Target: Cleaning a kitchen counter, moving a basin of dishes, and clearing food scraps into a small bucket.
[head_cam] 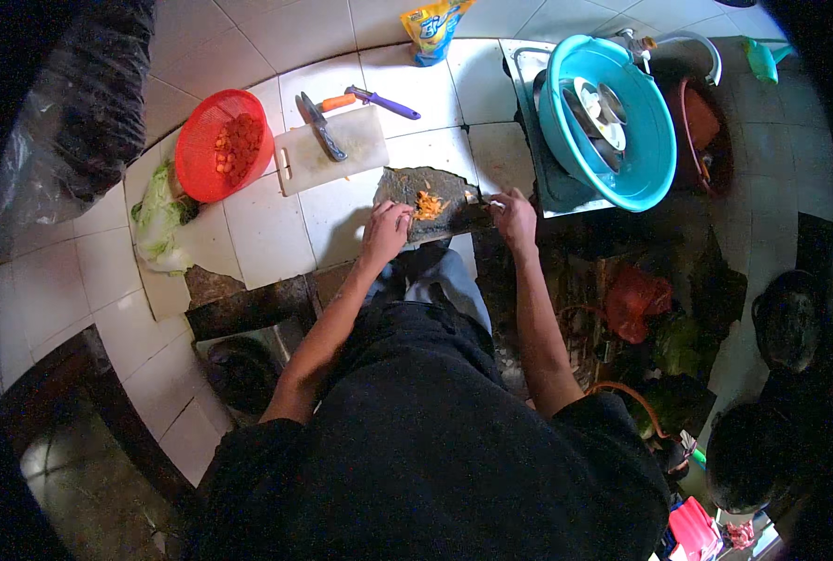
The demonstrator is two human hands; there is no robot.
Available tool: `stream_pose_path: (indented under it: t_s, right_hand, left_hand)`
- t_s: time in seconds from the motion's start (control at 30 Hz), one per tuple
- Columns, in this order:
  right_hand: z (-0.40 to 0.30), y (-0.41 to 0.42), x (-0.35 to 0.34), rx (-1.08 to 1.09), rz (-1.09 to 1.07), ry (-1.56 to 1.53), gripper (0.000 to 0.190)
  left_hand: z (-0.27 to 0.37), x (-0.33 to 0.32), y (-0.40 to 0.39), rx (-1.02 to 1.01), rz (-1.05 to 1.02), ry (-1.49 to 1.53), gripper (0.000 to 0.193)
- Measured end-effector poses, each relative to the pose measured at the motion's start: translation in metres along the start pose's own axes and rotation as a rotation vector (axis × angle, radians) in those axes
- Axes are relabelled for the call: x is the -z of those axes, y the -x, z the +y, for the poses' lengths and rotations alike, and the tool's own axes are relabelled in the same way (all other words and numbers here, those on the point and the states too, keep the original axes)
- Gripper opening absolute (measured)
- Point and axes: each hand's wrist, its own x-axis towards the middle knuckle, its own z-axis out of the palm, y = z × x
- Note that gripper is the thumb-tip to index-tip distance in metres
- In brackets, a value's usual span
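Note:
A small heap of orange peelings (428, 206), probably carrot, lies on a dark bare patch (397, 185) of the tiled counter. My left hand (386, 228) is just left of the heap, fingers curled down near its edge; whether they pinch any peel is unclear. To the right of the patch, my right hand (515, 219) is by the counter's front edge with its fingers bent. What may be between those fingertips is too small to tell. Beyond the peelings, a knife (324, 127) rests across a white cutting board (357, 140).
Behind the board are an orange carrot piece (338, 102) and a purple-handled peeler (388, 105). At left stand a red plastic basket (191, 144) of cut orange pieces and a leafy cabbage (158, 231). A turquoise basin (658, 168) holding dishes and a yellow pouch (434, 35) are further back.

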Motion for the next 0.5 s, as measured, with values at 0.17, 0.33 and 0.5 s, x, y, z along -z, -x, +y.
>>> stream_pose_path:
  t_s: [0.17, 0.33, 0.5]
  right_hand:
    - [0.018, 0.008, -0.019, 0.208, -0.114, 0.299, 0.013]
    - [0.016, 0.003, -0.017, 0.253, -0.139, 0.38, 0.008]
    - [0.034, 0.001, -0.032, 0.409, -0.076, 0.283, 0.012]
  left_hand:
    - [0.0, 0.0, -0.003, -0.009, -0.005, -0.01, 0.016]
    - [0.003, 0.0, -0.002, 0.008, -0.016, -0.028, 0.016]
    - [0.0, -0.007, 0.0, 0.002, -0.008, -0.044, 0.015]
